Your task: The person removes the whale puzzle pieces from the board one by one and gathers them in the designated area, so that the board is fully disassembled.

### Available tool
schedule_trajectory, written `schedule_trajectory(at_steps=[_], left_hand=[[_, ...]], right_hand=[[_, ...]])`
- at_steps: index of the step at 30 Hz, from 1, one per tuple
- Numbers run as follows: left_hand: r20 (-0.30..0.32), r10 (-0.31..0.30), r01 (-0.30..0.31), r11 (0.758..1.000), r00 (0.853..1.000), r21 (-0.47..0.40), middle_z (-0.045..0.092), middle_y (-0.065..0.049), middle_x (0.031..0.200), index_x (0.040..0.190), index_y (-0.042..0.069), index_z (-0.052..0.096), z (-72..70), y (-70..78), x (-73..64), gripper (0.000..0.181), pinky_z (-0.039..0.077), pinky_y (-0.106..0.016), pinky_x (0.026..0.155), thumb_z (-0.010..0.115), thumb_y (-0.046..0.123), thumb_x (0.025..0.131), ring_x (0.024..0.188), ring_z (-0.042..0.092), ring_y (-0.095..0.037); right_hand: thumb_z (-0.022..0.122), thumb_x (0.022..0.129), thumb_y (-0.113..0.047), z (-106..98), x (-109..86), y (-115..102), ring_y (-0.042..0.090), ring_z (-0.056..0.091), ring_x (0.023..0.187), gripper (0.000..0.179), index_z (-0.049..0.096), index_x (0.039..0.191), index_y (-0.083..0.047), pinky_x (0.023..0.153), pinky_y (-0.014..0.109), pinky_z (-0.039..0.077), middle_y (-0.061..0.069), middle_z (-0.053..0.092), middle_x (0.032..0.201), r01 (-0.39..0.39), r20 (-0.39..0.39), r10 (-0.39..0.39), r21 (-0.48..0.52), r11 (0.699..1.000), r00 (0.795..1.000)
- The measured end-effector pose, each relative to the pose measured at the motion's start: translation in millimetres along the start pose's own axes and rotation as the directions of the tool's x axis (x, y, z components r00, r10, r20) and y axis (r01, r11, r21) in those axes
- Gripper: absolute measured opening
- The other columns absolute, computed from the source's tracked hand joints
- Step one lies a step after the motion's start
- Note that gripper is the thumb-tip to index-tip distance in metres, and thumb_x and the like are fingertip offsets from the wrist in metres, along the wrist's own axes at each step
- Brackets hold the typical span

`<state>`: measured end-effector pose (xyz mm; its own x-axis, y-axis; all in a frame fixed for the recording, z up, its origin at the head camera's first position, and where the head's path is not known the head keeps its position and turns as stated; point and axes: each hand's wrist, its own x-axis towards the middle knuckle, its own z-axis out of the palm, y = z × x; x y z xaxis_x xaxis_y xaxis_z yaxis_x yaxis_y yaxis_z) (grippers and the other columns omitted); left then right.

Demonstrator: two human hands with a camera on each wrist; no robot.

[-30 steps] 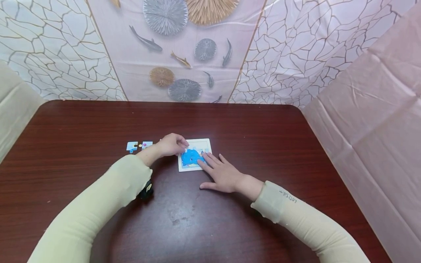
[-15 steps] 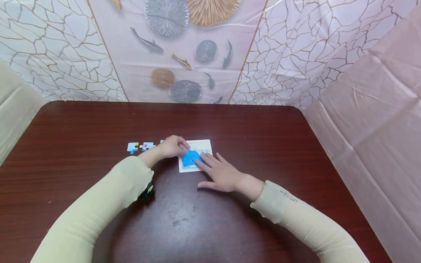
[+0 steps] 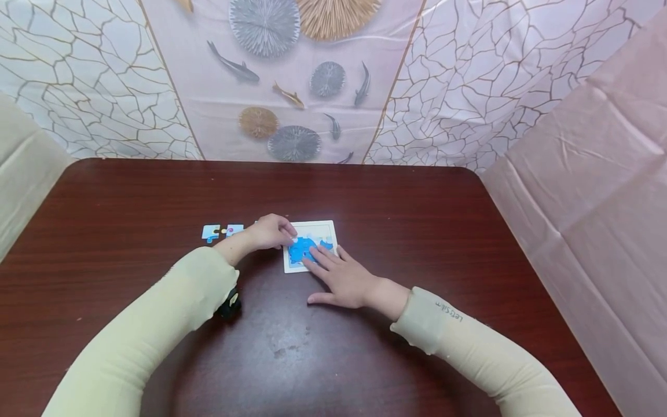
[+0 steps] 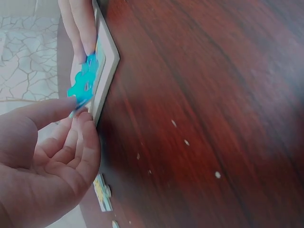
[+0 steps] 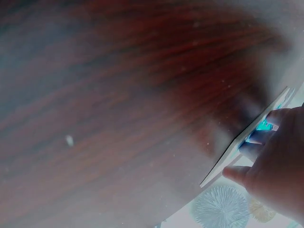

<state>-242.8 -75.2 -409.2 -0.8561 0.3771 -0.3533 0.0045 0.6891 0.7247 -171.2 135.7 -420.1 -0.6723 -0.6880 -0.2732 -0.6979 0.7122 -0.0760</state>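
R hand (image 3: pixel 346 281) had slid a bit left across the puzzle board (image 3: pixel 312 223) since the earlier frame; L hand (image 3: pixel 268 231) stayed approx. put at the board's left edge. Hands were apart but nr. each other. L thumb & fingers pinched a blue puzzle pc. (image 4: pixel 83 85) tipped up at the board's left side; couldn't tell if it touched the board. R fingers lay straight & spread over the board's blue pic., thumb out past its near edge.

Board lay flat on the dark red-brown tabletop (image 3: pixel 417 231), white border showing. Two loose pcs. (image 3: pixel 211 232) lay left of the board, side by side. Nearer than the board, smth. small & black (image 3: pixel 229 303) showed under the L cuff, too dark to ID. Both sleeves (image 3: pixel 172 324) were pale yellow, R one w/ lettering. Beyond the board hung a cloth (image 3: pixel 292 116) w/ fish & round motifs.
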Motion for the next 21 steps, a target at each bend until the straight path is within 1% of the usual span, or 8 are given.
schedule_trajectory(at_steps=[5, 10, 14, 16, 21], left_hand=[[0.0, -0.01, 0.01, 1.0, 1.0, -0.022, 0.067, -0.01, 0.088, 0.103, 0.0, 0.065, -1.6, -6.2, -1.9, 0.023, 0.054, -0.025, 0.071, 0.062, 0.015, 0.086, 0.075, 0.06, -0.015], [-0.011, -0.008, 0.007, 0.996, 1.0, -0.088, 0.068, -0.011, 0.087, 0.101, -0.003, 0.065, -0.2, -7.1, -3.3, 0.022, 0.055, -0.024, 0.072, 0.061, 0.014, 0.088, 0.074, 0.06, -0.013], [-0.018, -0.007, 0.004, 0.987, 1.0, -0.161, 0.069, -0.015, 0.091, 0.102, -0.006, 0.065, 0.7, -5.5, -4.5, 0.022, 0.057, -0.027, 0.075, 0.061, 0.011, 0.089, 0.072, 0.063, -0.011], [-0.023, -0.021, 0.016, 0.98, 1.0, -0.198, 0.069, -0.016, 0.091, 0.102, -0.006, 0.065, 0.7, -4.7, -5.0, 0.022, 0.058, -0.028, 0.075, 0.062, 0.011, 0.088, 0.07, 0.064, -0.01], [-0.019, -0.038, 0.032, 0.968, 0.999, -0.249, 0.07, -0.016, 0.089, 0.104, -0.007, 0.064, 0.5, -4.6, -6.0, 0.023, 0.058, -0.029, 0.074, 0.062, 0.01, 0.089, 0.066, 0.065, -0.01]], right_hand=[[0.041, 0.089, -0.064, 0.9, 0.9, 0.0, 0.025, 0.009, 0.146, 0.079, 0.02, 0.15, -0.017, 0.116, 0.054, 0.014, 0.009, 0.013, 0.157, 0.005, 0.001, -0.005, 0.002, 1.0, 1.0], [0.041, 0.089, -0.063, 1.3, 0.5, -0.6, 0.025, 0.009, 0.146, 0.079, 0.02, 0.15, -0.017, 0.116, 0.054, 0.014, 0.009, 0.013, 0.157, 0.008, -0.001, -0.008, 0.005, 1.0, 1.0], [0.041, 0.089, -0.064, 1.7, 0.3, -0.5, 0.024, 0.007, 0.146, 0.079, 0.019, 0.15, -0.018, 0.117, 0.053, 0.013, 0.008, 0.011, 0.158, -0.001, 0.006, 0.001, -0.001, 1.0, 1.0], [0.04, 0.089, -0.064, 2.1, 0.5, -0.3, 0.023, 0.007, 0.146, 0.08, 0.019, 0.15, -0.019, 0.117, 0.053, 0.013, 0.007, 0.011, 0.158, -0.007, 0.009, 0.007, -0.005, 1.0, 1.0], [0.041, 0.089, -0.064, 2.2, 1.4, 0.2, 0.023, 0.007, 0.146, 0.079, 0.019, 0.15, -0.019, 0.117, 0.053, 0.013, 0.007, 0.011, 0.158, -0.009, 0.006, 0.009, -0.006, 1.0, 1.0]])
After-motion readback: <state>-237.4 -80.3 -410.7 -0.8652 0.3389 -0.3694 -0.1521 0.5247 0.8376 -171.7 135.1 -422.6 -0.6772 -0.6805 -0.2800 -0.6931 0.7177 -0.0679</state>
